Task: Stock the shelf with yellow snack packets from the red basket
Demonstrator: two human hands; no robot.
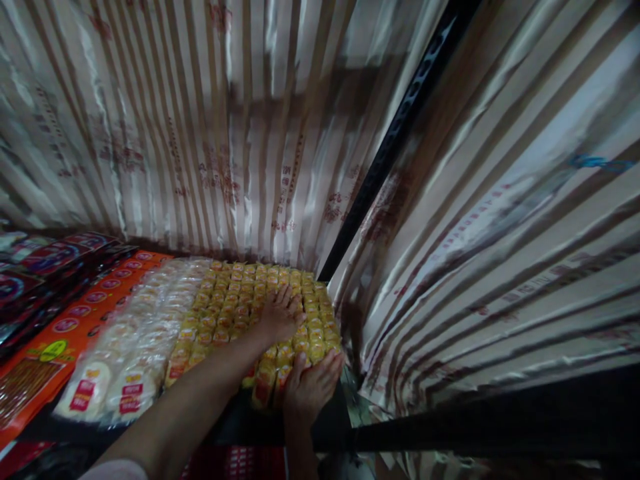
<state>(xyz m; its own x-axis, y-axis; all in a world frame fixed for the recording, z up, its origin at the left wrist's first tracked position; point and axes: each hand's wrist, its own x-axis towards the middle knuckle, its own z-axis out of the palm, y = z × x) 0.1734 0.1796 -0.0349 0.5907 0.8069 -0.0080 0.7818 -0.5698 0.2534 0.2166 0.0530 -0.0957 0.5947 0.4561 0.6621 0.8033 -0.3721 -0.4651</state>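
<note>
A packed block of small yellow wrapped packets (pixel 235 303) lies on a shelf in rows. My left hand (pixel 281 315) rests palm down on top of these packets, fingers stretched out over them. My right hand (pixel 313 385) presses against the near right edge of the block, thumb up and fingers curved around the front packets. To the left of the yellow block lie pale round cakes in clear wrap with red labels (pixel 131 347).
Tall striped brown-and-cream bags with red print (pixel 210 133) hang behind and on the right (pixel 500 253), split by a black perforated upright (pixel 395 133). Orange packs (pixel 65 327) and dark red packs (pixel 35 260) fill the left. A dark shelf edge (pixel 450 427) runs along the front.
</note>
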